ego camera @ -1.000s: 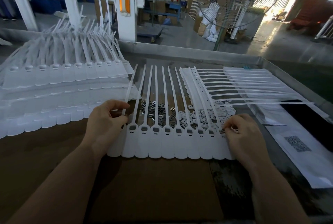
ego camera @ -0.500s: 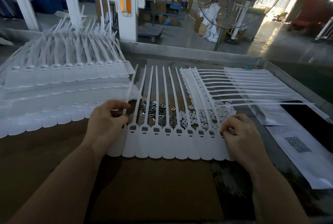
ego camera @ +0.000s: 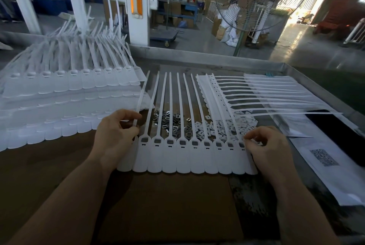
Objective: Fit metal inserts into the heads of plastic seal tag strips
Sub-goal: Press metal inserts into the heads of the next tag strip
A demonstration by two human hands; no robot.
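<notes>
**Risk: insert cocked or dropped at the right-end head**

Your right hand (ego camera: 264, 146) sits at the right end of the row of seal tag strips (ego camera: 185, 158), fingers curled, tips pinched at the last head. What they pinch is too small to tell; likely an insert. If it goes in tilted, it probably jams or pops out into the loose metal inserts (ego camera: 169, 120) behind the row.

Your left hand (ego camera: 114, 136) pinches the leftmost tail near its head, fingers curled round it. Pull too hard and the whole row may skew, shifting the heads off line.

The row lies at the near middle of the surface (ego camera: 167, 205), heads towards you, tails pointing to the far edge.
</notes>
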